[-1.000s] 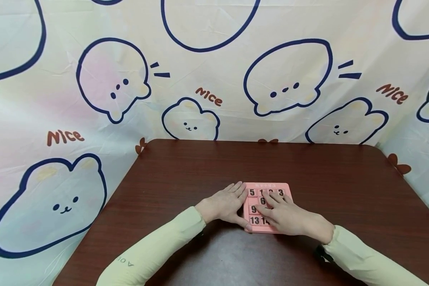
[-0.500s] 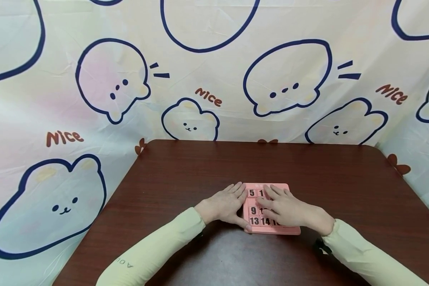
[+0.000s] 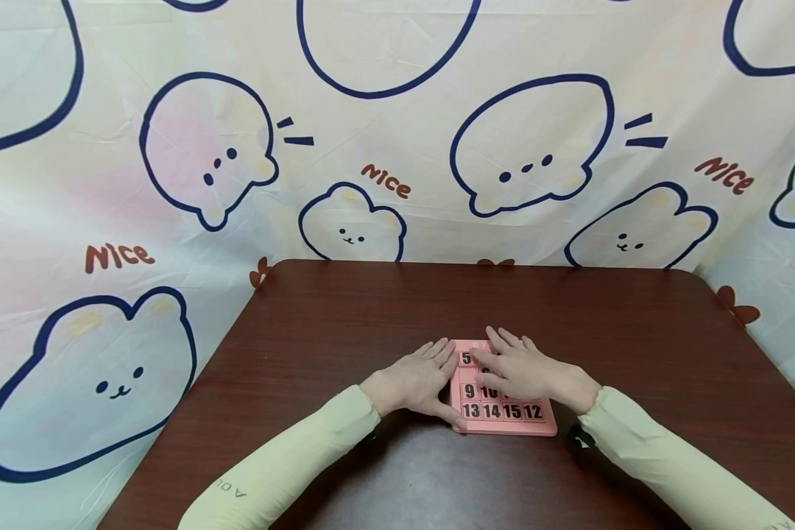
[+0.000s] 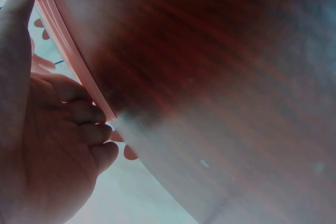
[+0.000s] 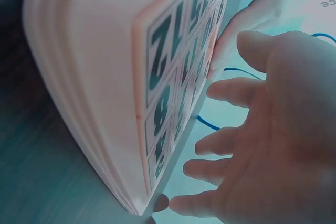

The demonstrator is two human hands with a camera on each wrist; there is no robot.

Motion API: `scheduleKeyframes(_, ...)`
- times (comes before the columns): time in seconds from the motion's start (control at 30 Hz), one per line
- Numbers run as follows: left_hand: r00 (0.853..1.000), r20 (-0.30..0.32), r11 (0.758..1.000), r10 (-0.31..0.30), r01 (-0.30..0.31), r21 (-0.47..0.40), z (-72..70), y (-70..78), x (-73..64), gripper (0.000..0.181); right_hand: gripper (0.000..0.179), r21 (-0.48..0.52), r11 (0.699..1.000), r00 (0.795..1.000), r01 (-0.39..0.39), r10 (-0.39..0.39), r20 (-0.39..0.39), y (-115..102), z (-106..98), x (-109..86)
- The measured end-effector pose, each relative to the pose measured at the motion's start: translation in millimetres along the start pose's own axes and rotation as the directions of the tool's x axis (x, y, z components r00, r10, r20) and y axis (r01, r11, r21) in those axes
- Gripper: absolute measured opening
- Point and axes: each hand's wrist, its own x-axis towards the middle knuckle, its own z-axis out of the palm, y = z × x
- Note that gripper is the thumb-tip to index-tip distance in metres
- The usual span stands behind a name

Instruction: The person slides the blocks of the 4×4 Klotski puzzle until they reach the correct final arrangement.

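Observation:
A pink number sliding puzzle (image 3: 503, 427) lies flat on the table in the head view. Its bottom row reads 13, 14, 15, 12, and a blank slot shows between tiles 5 and 9. My left hand (image 3: 414, 379) rests along its left edge, fingers straight, thumb at the near left corner; the left wrist view shows the fingers against the pink rim (image 4: 73, 56). Over the upper part is my right hand (image 3: 526, 368), fingers spread, hiding most top tiles. In the right wrist view its fingers (image 5: 218, 140) are extended; contact with a tile cannot be told.
The dark brown table (image 3: 344, 309) surrounds the puzzle. Behind it and at the sides hangs a pale cloth (image 3: 430, 132) with cartoon bears and "Nice" lettering. A small black item (image 3: 579, 436) sits under the right cuff.
My right hand has moved up toward the puzzle's far edge, uncovering the bottom row with tiles 15 and 12. The left hand and the puzzle stay in place.

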Motion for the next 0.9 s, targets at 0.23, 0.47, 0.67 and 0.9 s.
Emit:
scheduleKeyframes(0.23, 1.0, -0.005, 1.0, 0.001, -0.001, 0.0, 0.7, 0.2, -0.2, 0.124, 0.055, -0.01, 1.0, 1.0, -0.005, 0.005, 0.016, 0, 1, 2.7)
scheduleKeyframes(0.47, 1.0, -0.004, 1.0, -0.003, 0.003, 0.001, 1.4, -0.1, 1.0, 0.124, 0.055, -0.042, 0.999, 1.0, -0.001, 0.001, 0.005, -1, 5, 2.6)
scheduleKeyframes(0.67, 1.0, -0.002, 1.0, -0.002, 0.002, 0.008, 1.3, 0.2, 1.7, 0.123, 0.055, -0.045, 0.999, 1.0, 0.016, -0.016, -0.001, -3, 6, -2.3)
scheduleKeyframes(0.9, 1.0, -0.013, 1.0, 0.002, -0.002, 0.023, 2.4, -0.3, 1.7, 0.122, 0.056, -0.049, 0.998, 0.999, 0.036, -0.036, 0.0, -9, 9, -12.0)
